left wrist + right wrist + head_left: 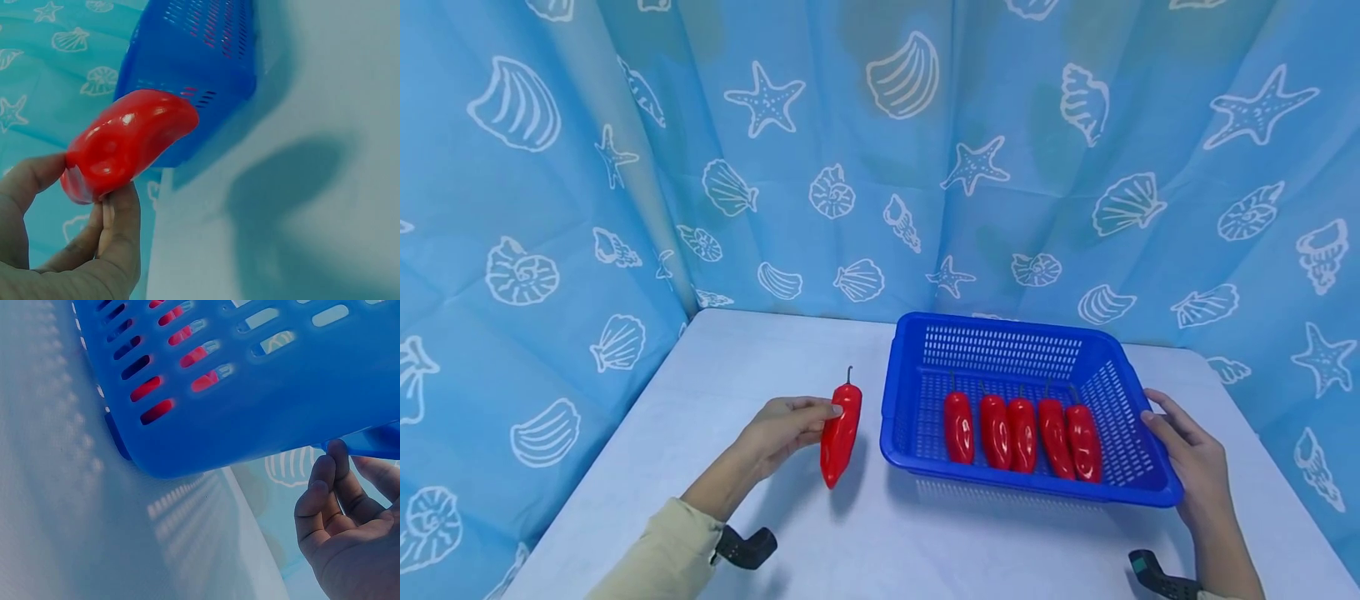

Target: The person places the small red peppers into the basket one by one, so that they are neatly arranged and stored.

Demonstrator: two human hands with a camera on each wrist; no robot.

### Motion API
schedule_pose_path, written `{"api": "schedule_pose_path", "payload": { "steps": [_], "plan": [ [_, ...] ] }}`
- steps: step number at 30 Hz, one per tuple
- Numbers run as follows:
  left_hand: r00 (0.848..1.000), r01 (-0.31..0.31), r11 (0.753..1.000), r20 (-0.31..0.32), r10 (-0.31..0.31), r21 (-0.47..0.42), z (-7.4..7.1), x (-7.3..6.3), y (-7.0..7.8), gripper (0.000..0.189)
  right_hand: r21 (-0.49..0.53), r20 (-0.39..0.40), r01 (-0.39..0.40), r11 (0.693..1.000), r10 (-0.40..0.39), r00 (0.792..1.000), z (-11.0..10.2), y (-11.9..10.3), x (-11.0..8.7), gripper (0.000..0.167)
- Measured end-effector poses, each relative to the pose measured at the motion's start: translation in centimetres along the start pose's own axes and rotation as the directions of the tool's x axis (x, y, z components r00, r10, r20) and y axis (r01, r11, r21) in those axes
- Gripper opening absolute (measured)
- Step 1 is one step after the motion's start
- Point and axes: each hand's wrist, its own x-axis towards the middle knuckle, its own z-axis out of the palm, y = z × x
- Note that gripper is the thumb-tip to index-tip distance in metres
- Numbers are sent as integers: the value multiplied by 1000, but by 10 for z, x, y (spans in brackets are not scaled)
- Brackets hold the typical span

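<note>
Left of the basket, my left hand [786, 429] pinches a red chili pepper [842, 433] between thumb and fingers. The pepper is held above the table, its thin dark stem pointing away and its tip towards me. In the left wrist view the same pepper [128, 140] appears large, in front of the basket's side. A blue plastic basket [902, 462] with slotted walls holds several red peppers [1022, 435], side by side with their stems to the back. My right hand [1195, 462] grips its right rim, the thumb on top and, in the right wrist view, the fingers [337, 481] curled beneath.
A white-covered table [715, 367] lies under everything. Behind it and along its left side hangs a blue curtain [880, 192] with white shell and starfish prints. A dark wrist device [748, 548] sits at my left cuff, another [1161, 575] at the right wrist.
</note>
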Motion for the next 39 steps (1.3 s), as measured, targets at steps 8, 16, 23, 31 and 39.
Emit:
{"api": "schedule_pose_path", "payload": {
  "steps": [8, 16, 23, 31, 39],
  "plan": [
    [999, -19, 999, 40, 21, -41, 3, -4, 14, 61, 3, -11, 23, 1000, -23, 1000, 0, 1, 0, 66],
    [994, -54, 996, 86, 60, -71, 8, -3, 26, 59, 4, -22, 28, 1000, -28, 999, 0, 3, -1, 66],
    [992, -64, 994, 107, 73, -87, 16, -2, 33, 55, 19, -18, 22, 1000, -22, 1000, 0, 2, -2, 67],
    [985, -93, 991, 137, 105, -95, 27, 0, 44, 53, 11, -14, 20, 1000, -20, 1000, -1, -2, -2, 68],
    [988, -67, 993, 130, 79, -97, 39, 2, 50, 54, 12, -9, 14, 1000, -13, 1000, 0, -3, -2, 68]
  ]
}}
